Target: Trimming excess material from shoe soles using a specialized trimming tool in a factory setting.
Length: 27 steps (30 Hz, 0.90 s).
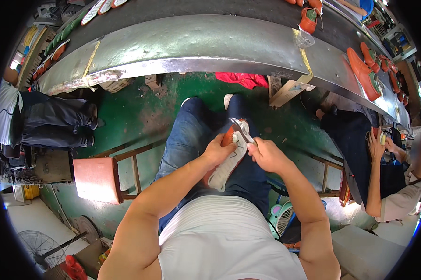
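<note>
Over my lap a reddish-brown shoe (pixel 228 167) is held with its pale underside up and its toe pointing away from me. My left hand (pixel 219 151) is closed around the shoe's left side, thumb on the underside. My right hand (pixel 268 155) is closed on the handle of a metal tool (pixel 244 132) that looks like pincers. The tool's curved metal head lies at the shoe's toe end. Whether its jaws touch the shoe's edge is too small to tell.
A metal-edged bench (pixel 187 44) with a dark belt runs across ahead, bearing reddish-brown shoes (pixel 363 72) at right and pale soles (pixel 92 11) at far left. A clear plastic cup (pixel 304 39) stands on its edge. Stools (pixel 98 179) and seated people flank me. A small fan (pixel 280 214) stands close by.
</note>
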{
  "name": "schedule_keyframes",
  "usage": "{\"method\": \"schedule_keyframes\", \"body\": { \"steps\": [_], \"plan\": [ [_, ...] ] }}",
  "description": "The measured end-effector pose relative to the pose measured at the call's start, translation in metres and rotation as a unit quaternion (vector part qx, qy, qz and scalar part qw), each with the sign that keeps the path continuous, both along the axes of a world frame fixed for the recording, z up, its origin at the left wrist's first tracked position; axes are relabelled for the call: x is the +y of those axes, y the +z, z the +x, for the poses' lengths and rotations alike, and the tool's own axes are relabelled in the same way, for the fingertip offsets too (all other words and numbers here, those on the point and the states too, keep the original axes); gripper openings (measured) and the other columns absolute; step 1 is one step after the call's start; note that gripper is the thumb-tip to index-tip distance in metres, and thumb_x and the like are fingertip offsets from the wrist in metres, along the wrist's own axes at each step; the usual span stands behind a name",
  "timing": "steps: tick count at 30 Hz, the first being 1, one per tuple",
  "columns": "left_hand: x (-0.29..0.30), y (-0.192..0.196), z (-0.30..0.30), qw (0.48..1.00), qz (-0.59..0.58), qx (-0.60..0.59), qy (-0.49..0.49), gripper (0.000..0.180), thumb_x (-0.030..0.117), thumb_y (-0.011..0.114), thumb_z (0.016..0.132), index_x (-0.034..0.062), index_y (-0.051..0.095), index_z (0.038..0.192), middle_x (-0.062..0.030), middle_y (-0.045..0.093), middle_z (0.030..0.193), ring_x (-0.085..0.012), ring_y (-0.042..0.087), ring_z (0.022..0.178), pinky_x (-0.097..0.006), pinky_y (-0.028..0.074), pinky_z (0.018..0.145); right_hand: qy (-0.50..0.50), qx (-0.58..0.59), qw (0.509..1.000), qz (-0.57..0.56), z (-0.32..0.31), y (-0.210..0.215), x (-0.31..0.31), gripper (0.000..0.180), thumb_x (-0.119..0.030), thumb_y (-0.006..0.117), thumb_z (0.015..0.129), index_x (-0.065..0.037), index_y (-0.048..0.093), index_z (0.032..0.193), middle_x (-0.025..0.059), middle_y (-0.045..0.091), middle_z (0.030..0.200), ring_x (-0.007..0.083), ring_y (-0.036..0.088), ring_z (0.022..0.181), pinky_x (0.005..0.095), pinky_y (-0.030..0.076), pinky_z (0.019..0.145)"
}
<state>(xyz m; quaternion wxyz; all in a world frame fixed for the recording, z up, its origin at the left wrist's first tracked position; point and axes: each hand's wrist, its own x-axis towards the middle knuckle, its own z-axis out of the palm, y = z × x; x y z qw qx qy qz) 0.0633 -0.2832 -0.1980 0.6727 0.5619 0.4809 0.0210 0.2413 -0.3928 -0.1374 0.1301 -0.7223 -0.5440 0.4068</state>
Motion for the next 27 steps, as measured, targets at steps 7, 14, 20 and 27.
{"method": "schedule_keyframes", "body": {
  "steps": [7,14,20,27],
  "plan": [
    [0.015,-0.013,-0.01,0.995,-0.086,-0.015,-0.039,0.063,0.028,0.074,0.088,-0.0004,0.048,0.138,-0.0159,0.065,0.121,-0.0251,0.067,0.107,-0.038,0.054,0.091,-0.094,0.115,0.983,-0.105,0.006,-0.002,-0.039,0.037,-0.033,0.057,0.098,0.002,0.063,0.089,0.0171,0.066,0.071,0.0305,0.066,0.066,0.0407,0.051,0.064],
    [0.033,0.008,-0.003,0.967,-0.243,-0.05,-0.061,0.063,0.021,0.076,0.09,0.004,0.043,0.141,-0.0116,0.064,0.125,-0.0222,0.064,0.113,-0.041,0.053,0.098,0.088,0.09,0.989,-0.077,-0.019,0.017,-0.057,0.027,-0.024,0.061,0.093,0.002,0.062,0.102,0.0235,0.07,0.097,0.0432,0.066,0.091,0.046,0.052,0.081],
    [0.029,-0.001,-0.004,0.973,-0.219,-0.048,-0.057,0.064,0.022,0.075,0.091,0.0042,0.042,0.142,-0.0111,0.062,0.128,-0.0216,0.062,0.116,-0.04,0.052,0.099,0.136,-0.06,0.987,-0.059,-0.048,0.013,-0.047,0.033,-0.022,0.062,0.094,0.001,0.059,0.118,0.0221,0.067,0.101,0.0408,0.066,0.092,0.0475,0.053,0.081],
    [0.031,-0.024,-0.017,0.981,-0.151,-0.045,-0.113,0.067,0.023,0.071,0.094,0.0047,0.035,0.148,-0.0125,0.058,0.134,-0.0211,0.057,0.122,-0.037,0.046,0.106,0.063,-0.049,0.995,0.058,-0.06,-0.01,-0.08,0.022,-0.02,0.063,0.093,-0.001,0.059,0.105,0.0201,0.066,0.094,0.0395,0.067,0.086,0.0486,0.053,0.076]
  ]
}}
